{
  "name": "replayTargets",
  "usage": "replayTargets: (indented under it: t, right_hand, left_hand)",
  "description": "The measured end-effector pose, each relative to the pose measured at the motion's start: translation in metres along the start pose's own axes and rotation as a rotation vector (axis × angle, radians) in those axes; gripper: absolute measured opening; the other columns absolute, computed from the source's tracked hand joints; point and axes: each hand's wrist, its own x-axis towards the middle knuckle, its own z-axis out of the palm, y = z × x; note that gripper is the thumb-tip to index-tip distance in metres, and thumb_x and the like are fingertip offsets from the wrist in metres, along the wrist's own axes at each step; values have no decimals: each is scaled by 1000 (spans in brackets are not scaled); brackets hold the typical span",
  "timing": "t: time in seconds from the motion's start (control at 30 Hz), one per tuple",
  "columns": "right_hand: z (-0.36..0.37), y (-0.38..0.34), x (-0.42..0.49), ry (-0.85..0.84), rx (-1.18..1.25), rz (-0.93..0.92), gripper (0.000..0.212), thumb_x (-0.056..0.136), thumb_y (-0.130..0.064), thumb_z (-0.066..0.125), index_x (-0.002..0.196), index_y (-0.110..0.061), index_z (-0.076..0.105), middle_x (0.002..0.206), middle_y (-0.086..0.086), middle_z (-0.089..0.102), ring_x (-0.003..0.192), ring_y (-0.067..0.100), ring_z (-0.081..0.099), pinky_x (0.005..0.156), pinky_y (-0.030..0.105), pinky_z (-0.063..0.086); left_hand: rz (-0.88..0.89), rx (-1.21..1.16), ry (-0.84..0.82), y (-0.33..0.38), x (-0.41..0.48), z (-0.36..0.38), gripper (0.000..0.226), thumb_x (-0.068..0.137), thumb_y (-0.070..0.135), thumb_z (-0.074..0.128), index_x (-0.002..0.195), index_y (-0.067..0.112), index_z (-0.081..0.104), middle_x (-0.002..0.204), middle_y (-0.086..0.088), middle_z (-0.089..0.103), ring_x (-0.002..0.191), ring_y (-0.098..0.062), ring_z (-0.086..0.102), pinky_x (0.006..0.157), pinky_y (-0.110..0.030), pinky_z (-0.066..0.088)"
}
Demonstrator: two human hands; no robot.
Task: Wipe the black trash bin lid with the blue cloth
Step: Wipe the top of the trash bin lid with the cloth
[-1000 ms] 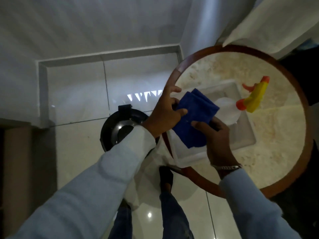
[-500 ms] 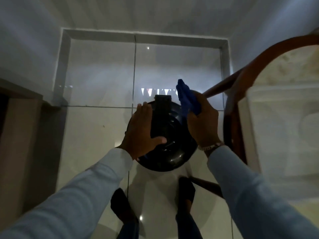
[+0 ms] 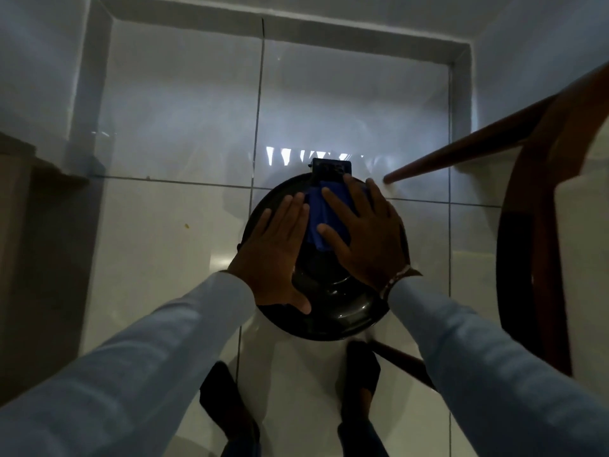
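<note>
The black trash bin lid (image 3: 333,308) is round and glossy, on the white tiled floor below me, with a black hinge block (image 3: 331,166) at its far edge. The blue cloth (image 3: 318,212) lies on the far half of the lid. My right hand (image 3: 365,235) presses flat on the cloth with its fingers spread, covering most of it. My left hand (image 3: 275,255) lies flat on the lid's left side, fingers together, touching the cloth's left edge.
A round wooden table (image 3: 527,258) stands close on the right, one leg (image 3: 461,150) slanting toward the bin's far right. Walls and a grey skirting (image 3: 263,21) close off the far side. A brown cabinet (image 3: 19,258) is at the left. My two feet (image 3: 227,404) are just behind the bin.
My right hand has brought the cloth down from beside the bin onto the lid and flattened on it. My left hand has slid further onto the lid. The view has moved closer.
</note>
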Motion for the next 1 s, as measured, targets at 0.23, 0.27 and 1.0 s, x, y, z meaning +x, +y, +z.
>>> replayTargets:
  t: [0.23,0.27,1.0]
  right_hand:
    - [45,-15,-83,166,44,153,67,88,-60,44,146,-29,33,158,9,28,147,37,15,113,62,23]
    - [46,-15,-84,171,25,150,66,88,-61,43,145,-29,33,157,10,30,146,37,17,113,63,22]
    - [51,4,-69,317,44,207,62,89,-55,47,141,-23,42,153,18,35,141,45,29,110,62,31]
  left_hand:
    - [-11,-24,3,-1,1,0,152,49,80,71,147,15,-24,155,-1,-33,143,-20,-33,117,-38,-18]
    - [-6,-23,1,-1,1,0,151,49,80,71,147,15,-24,155,-1,-33,144,-21,-32,116,-38,-19]
    - [36,10,18,-9,2,5,150,47,89,59,150,12,-18,161,-8,-22,147,-26,-24,121,-47,-8]
